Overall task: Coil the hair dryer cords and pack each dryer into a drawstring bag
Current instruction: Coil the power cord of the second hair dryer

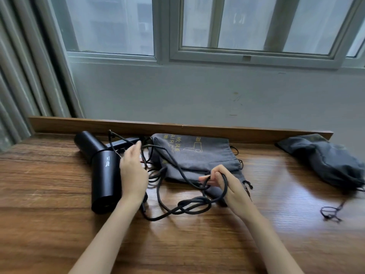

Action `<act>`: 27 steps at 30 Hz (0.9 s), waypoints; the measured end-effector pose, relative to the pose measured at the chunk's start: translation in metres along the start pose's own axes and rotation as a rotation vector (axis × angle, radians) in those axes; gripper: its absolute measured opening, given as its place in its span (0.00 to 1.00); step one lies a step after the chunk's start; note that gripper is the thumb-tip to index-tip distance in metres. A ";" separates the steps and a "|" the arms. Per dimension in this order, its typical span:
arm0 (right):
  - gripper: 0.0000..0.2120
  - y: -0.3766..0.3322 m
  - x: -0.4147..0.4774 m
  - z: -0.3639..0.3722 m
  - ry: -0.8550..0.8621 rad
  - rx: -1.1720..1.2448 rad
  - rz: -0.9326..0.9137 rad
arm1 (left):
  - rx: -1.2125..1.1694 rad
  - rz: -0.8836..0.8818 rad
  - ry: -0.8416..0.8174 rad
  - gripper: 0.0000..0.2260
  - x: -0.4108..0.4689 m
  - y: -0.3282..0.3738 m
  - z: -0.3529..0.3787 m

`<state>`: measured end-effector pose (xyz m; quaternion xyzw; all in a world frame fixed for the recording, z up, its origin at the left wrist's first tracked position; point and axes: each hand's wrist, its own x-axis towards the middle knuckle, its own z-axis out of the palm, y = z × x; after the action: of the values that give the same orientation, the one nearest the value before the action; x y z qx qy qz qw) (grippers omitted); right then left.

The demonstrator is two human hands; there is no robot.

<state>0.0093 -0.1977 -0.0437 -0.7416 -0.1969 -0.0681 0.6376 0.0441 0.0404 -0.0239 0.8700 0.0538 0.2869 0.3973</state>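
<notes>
**Inspector:** What was the state of the hands?

**Assistant:** The right hand (227, 184) was curled round a loop of the black rubber power cord (189, 206), gripping it just above the table. The left hand (133, 171) was held with its fingers extended and loosely together over the tangled part of that cord. Motion blur prevented telling whether it touched any strand.

**Inspector:** Where did the cord run?

**Assistant:** From the right hand it dropped to a knot-like loop on the brown wood-grain table (59, 224). It also crossed the flat grey fabric drawstring bag with yellow print (197, 155) into the tangle.

**Inspector:** And the dryers?

**Assistant:** The near black cylindrical hair dryer barrel (105, 180) lay just left of the left hand. A second black barrel (87, 143) lay slanted behind it, touching it. A slim black handle (122, 144) lay near the raised wooden rail (197, 129) at the table's back edge.

**Inspector:** Anything farther out?

**Assistant:** A second grey drawstring bag (324, 161), bulging, sat at the far right, with a thin black drawstring (331, 212) lying on the table. Behind stood a pale wall, a framed window (256, 26) and a grey pleated curtain (19, 76).
</notes>
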 end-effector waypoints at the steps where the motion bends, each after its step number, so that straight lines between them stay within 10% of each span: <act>1: 0.11 0.000 0.000 0.001 0.007 0.040 0.020 | 0.258 0.183 0.007 0.31 -0.006 0.003 0.003; 4: 0.11 0.000 -0.003 0.001 0.018 0.107 0.080 | 0.598 0.713 0.009 0.33 -0.023 0.028 0.009; 8: 0.12 0.002 -0.002 0.001 0.053 0.035 0.036 | 0.433 1.118 -0.319 0.34 -0.036 0.056 0.016; 14: 0.07 0.004 -0.001 0.000 0.029 0.054 0.014 | -0.253 0.647 -0.724 0.09 -0.045 0.061 0.020; 19: 0.09 0.008 -0.002 -0.003 0.041 -0.072 -0.007 | -0.192 0.618 -0.877 0.06 -0.048 0.073 0.025; 27: 0.08 -0.003 -0.006 0.000 -0.017 -0.267 -0.045 | -0.334 0.427 -0.667 0.05 -0.039 0.086 0.018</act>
<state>0.0030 -0.1981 -0.0430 -0.8159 -0.2082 -0.1018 0.5297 0.0101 -0.0424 0.0110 0.8305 -0.3061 0.0702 0.4599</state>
